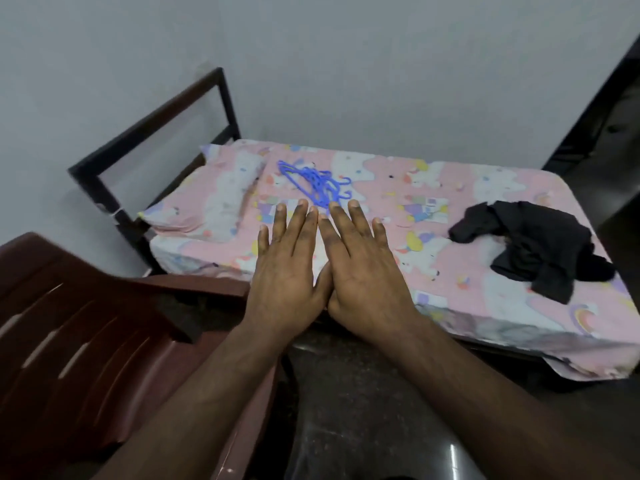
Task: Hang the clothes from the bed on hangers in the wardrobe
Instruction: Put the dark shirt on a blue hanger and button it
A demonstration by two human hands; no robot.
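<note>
- Left hand [289,271] and right hand [363,268]: flat, fingers straight, thumbs touching, holding nothing.
- Black clothes [533,244] heaped on bed [485,306], right side (possibly several garments).
- Blue hangers [313,181] piled near pillow [214,199].

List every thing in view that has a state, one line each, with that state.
left hand: open, fingers straight, holding nothing
right hand: open, fingers straight, holding nothing
blue hangers: piled loose on the bed, bare
black clothes: crumpled on the bed, not hung
pillow: lying flat at the bed's head
brown chair: unoccupied beside the bed
</note>
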